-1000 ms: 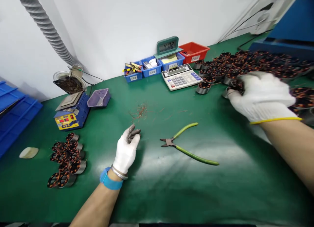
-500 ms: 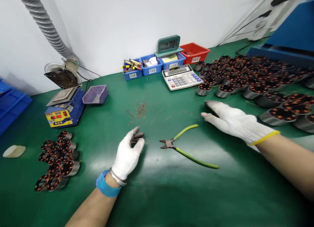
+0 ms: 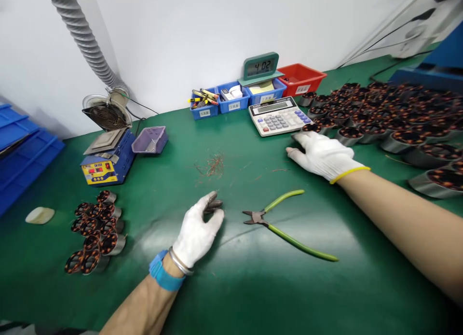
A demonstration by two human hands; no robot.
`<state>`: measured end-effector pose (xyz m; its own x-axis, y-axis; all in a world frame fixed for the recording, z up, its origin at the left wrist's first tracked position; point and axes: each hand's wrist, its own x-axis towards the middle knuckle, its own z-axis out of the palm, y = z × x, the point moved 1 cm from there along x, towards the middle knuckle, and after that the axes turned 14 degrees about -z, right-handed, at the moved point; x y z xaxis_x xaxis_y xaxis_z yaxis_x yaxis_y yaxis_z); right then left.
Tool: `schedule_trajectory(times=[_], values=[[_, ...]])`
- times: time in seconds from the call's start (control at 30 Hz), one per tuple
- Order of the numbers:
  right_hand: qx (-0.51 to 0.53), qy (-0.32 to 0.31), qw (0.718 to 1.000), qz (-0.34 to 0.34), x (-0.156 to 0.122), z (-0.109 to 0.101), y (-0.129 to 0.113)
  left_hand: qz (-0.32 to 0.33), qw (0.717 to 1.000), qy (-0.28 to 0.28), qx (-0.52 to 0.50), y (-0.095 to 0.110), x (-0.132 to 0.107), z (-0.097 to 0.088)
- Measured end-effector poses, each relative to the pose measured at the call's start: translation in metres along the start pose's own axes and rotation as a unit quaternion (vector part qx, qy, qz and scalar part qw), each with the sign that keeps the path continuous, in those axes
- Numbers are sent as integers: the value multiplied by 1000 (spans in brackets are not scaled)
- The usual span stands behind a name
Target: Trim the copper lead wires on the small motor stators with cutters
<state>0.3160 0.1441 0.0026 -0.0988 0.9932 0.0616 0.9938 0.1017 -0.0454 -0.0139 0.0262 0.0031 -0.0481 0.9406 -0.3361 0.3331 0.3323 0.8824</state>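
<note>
My left hand, in a white glove with dark fingertips and a blue wrist strap, rests over the table with thumb and fingers apart and nothing between them. To its right lie diagonal cutting pliers with green handles, their jaws spread, touched by neither hand. My right hand, in a white glove with a yellow cuff, reaches to the front left of the copper-wound motor stators. Its thumb and fingers are apart, beside a stator that the glove partly covers. Whether they touch is unclear.
Copper wire scraps lie mid-table. A calculator, blue boxes, a red bin and a clock stand at the back. Leftward are a purple tray, a blue heating unit and a smaller stator group.
My right hand has moved left and up toward the front-left stator. My left hand keeps its pose beside the pliers. The whole view has shifted, with the table things appearing farther right.
</note>
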Motion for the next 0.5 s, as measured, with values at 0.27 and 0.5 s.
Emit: schedule_trajectory(times=[0.27, 0.5], values=[[5, -36, 996, 79, 19, -4, -6, 14, 1000, -7, 10, -4, -1, 0], [-4, -36, 998, 60, 39, -5, -3, 14, 1000, -19, 8, -4, -1, 1]])
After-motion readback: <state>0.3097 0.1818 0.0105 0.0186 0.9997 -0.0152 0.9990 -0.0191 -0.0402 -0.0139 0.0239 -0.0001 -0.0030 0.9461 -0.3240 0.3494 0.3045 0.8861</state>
